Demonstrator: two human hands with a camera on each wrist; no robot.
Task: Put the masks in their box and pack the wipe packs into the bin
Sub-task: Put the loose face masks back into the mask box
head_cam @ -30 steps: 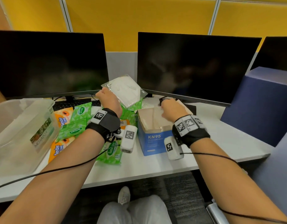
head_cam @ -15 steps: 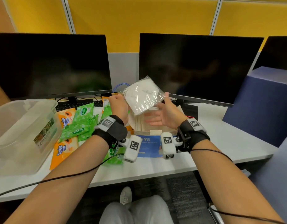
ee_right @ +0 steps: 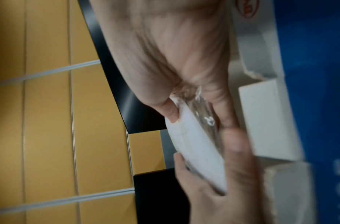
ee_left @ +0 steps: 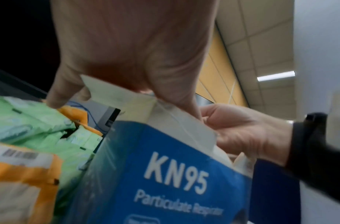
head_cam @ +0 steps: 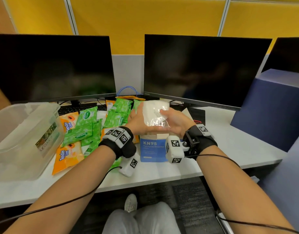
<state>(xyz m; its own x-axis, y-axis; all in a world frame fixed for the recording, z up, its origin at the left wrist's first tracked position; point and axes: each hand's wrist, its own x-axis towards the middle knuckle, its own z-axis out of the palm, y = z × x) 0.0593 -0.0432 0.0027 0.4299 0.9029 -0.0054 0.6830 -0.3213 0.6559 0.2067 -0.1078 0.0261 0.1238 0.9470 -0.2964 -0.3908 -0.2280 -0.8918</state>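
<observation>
While both hands [head_cam: 159, 121] pinch mask [head_cam: 155, 114] edges (fingers curled), box [head_cam: 153, 147] sits just beneath.

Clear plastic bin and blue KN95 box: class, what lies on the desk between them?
In the head view, green wipe packs and orange wipe packs lie scattered between the clear bin and the KN95 box.
</observation>
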